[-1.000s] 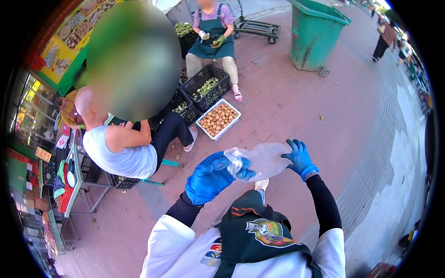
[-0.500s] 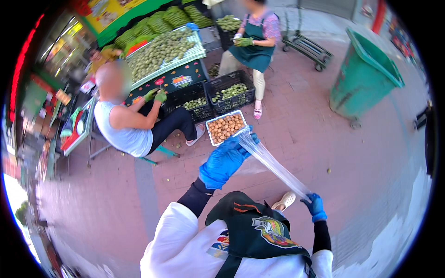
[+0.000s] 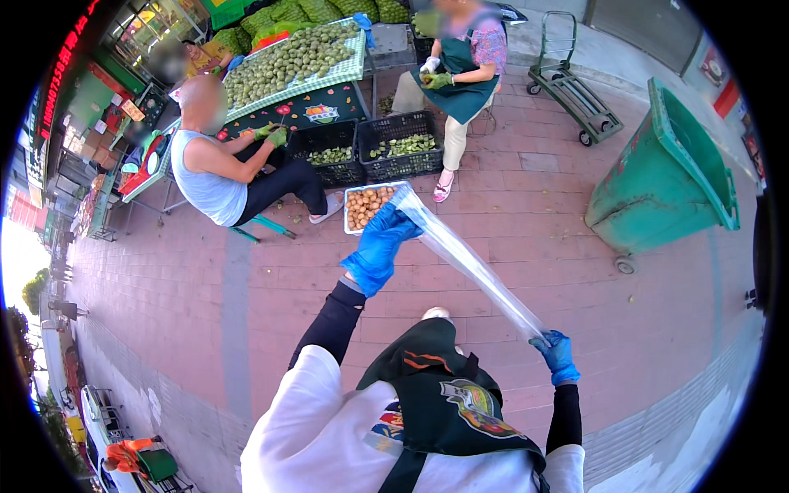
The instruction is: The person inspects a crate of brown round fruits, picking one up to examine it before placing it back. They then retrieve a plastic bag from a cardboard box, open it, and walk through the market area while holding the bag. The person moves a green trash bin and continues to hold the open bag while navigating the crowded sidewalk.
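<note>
Fingers of the left hand (image 3: 380, 248), blue-gloved: together, clamped on the upper end of a clear plastic film (image 3: 472, 267). Black crate (image 3: 403, 170) with green pieces inside stands beyond these fingers. Film runs as a narrow, straight band between both sets of fingers. Right hand (image 3: 558, 359), also blue-gloved: fingers pinched on film's lower end. Green wheeled bin (image 3: 645, 201) beyond them, rightward.
</note>
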A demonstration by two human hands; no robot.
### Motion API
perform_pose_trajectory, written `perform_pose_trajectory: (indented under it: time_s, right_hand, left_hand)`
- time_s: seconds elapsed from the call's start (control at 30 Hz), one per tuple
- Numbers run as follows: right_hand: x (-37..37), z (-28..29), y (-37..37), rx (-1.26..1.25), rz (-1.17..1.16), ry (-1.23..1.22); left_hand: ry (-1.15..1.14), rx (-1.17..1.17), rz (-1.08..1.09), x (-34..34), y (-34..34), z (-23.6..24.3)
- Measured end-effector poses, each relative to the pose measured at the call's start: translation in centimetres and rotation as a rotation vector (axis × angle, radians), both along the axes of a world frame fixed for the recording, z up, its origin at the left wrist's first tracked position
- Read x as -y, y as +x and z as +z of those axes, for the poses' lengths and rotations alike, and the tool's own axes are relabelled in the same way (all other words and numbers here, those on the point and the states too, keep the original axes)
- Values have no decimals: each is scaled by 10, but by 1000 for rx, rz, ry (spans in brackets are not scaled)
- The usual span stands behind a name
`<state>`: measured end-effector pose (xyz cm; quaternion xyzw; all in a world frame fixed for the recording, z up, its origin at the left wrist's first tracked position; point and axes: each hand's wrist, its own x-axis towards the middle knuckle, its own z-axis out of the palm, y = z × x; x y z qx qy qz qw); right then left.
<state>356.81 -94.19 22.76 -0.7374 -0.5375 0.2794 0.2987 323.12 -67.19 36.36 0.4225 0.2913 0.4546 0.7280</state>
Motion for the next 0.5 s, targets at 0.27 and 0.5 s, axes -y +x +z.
perform_pose_trajectory:
  time_s: [0.27, 0.5]
  right_hand:
    - [-78, 69, 141, -258, 105, -66]
    - [-126, 81, 252, -224, 80, -78]
  left_hand:
    - [357, -231, 709, -74, 125, -11]
    - [220, -186, 482, -136, 188, 2]
